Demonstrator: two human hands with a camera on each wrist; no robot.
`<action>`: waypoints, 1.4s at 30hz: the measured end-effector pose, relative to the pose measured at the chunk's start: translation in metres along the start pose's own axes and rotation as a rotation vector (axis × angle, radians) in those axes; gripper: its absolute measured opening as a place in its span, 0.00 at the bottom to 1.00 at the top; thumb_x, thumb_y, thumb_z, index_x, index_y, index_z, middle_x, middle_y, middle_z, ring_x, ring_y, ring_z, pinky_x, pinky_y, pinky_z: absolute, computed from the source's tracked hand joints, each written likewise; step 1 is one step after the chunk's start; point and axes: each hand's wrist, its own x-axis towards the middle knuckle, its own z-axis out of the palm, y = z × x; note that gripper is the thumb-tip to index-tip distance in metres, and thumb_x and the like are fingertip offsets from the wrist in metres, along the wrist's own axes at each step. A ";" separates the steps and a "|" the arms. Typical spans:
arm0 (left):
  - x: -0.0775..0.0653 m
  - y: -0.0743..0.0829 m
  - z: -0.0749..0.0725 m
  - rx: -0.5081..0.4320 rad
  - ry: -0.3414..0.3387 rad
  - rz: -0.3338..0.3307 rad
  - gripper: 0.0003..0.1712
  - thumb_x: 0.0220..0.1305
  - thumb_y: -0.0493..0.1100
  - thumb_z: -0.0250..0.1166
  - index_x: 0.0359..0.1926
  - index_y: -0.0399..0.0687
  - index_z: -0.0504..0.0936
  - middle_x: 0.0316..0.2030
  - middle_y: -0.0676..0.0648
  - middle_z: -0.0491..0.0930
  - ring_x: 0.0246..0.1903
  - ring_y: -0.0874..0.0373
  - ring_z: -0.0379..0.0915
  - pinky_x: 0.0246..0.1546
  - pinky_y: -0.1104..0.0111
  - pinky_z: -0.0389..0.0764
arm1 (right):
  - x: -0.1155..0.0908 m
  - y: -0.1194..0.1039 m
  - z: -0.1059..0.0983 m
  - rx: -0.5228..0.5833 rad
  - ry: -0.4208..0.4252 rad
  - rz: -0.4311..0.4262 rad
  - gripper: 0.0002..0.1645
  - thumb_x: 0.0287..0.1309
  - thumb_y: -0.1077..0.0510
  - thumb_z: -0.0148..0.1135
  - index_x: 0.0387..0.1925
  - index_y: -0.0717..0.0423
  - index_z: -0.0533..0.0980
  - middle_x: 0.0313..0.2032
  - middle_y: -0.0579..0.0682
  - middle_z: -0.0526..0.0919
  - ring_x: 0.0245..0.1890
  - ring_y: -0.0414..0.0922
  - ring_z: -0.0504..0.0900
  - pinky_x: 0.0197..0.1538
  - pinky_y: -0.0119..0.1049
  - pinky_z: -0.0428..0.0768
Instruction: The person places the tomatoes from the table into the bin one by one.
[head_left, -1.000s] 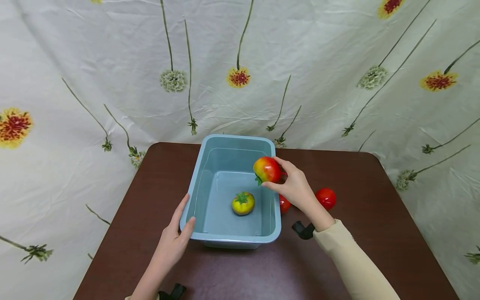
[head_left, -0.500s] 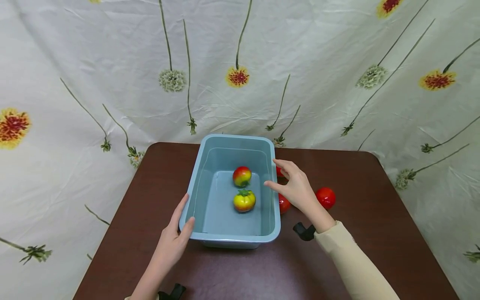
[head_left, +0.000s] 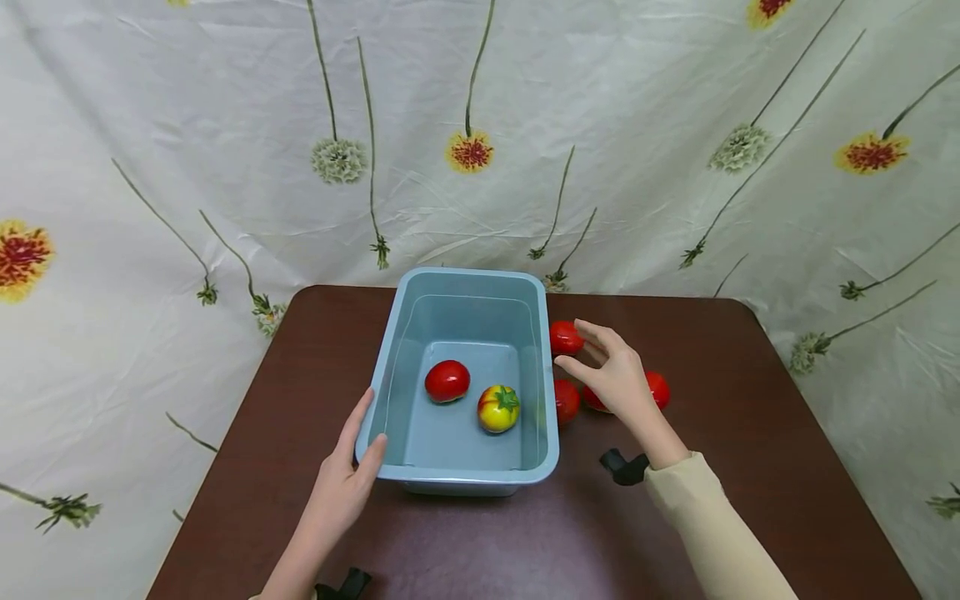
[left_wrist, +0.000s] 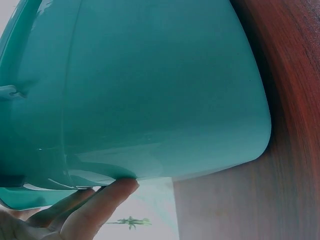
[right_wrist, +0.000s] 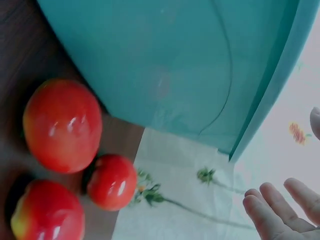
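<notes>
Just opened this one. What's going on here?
A person has their left hand resting against the side of a blue bin, while their right hand hovers, holding nothing, beside the opposite side. Inside the bin lie one red fruit, which looks like a tomato, and one yellow-and-red fruit with a green top. Several more red fruits lie outside it, on the dark table near the right hand.

A pale, softly creased cloth (head_left: 637, 83) fills the background, printed with yellow-and-red blooms (head_left: 469, 152), whitish puffball heads (head_left: 339, 160) and long green stems (head_left: 371, 133). Before it stands a dark reddish-brown tabletop (head_left: 472, 542) with rounded far corners, a soft sheen on its near part.
</notes>
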 end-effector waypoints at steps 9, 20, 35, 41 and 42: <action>0.000 -0.001 0.000 -0.001 0.005 0.005 0.37 0.76 0.52 0.50 0.78 0.69 0.43 0.76 0.40 0.50 0.70 0.38 0.57 0.61 0.39 0.65 | -0.003 0.043 -0.023 -0.066 0.039 0.100 0.42 0.60 0.49 0.68 0.71 0.56 0.64 0.70 0.58 0.67 0.70 0.55 0.67 0.66 0.50 0.70; 0.000 0.002 0.000 -0.002 0.001 -0.003 0.37 0.76 0.54 0.49 0.79 0.67 0.42 0.77 0.40 0.49 0.70 0.37 0.56 0.62 0.38 0.64 | -0.010 0.082 -0.043 -0.153 0.099 0.192 0.44 0.61 0.46 0.67 0.71 0.60 0.62 0.70 0.61 0.67 0.68 0.61 0.68 0.66 0.54 0.69; 0.000 0.000 0.000 0.003 0.004 0.004 0.37 0.77 0.51 0.49 0.78 0.67 0.42 0.77 0.40 0.49 0.71 0.37 0.55 0.62 0.38 0.64 | -0.004 0.112 -0.050 -0.359 0.065 0.253 0.43 0.60 0.53 0.66 0.70 0.68 0.60 0.68 0.71 0.61 0.67 0.68 0.61 0.64 0.60 0.69; -0.001 0.000 0.000 0.008 0.014 0.016 0.37 0.76 0.52 0.50 0.79 0.66 0.43 0.76 0.40 0.50 0.70 0.37 0.56 0.62 0.39 0.65 | -0.004 0.125 -0.051 -0.370 0.017 0.287 0.47 0.58 0.53 0.68 0.71 0.69 0.57 0.68 0.72 0.58 0.66 0.69 0.60 0.63 0.63 0.69; -0.001 0.000 0.000 0.008 0.015 0.017 0.37 0.76 0.52 0.50 0.78 0.66 0.43 0.76 0.40 0.51 0.70 0.37 0.56 0.62 0.38 0.65 | -0.004 0.127 -0.051 -0.373 0.002 0.288 0.48 0.57 0.53 0.69 0.71 0.68 0.56 0.69 0.72 0.58 0.66 0.69 0.60 0.63 0.64 0.68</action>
